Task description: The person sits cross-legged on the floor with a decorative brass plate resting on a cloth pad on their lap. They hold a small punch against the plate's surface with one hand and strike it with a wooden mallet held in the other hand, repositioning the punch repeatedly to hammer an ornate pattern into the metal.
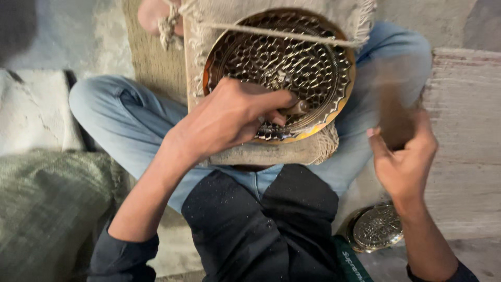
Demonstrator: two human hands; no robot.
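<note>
Head view. Left hand (229, 117) rests on the brass plate (279, 73), fingers pinched around a small punch (298, 107) set against the lower rim. The plate lies on a board (271, 154) across the lap, a cord (276, 34) stretched over it. Right hand (404, 156) raised beside the right knee — closed around a mallet (394, 112), blurred. A second plate (376, 227) on the floor, near the right forearm.
</note>
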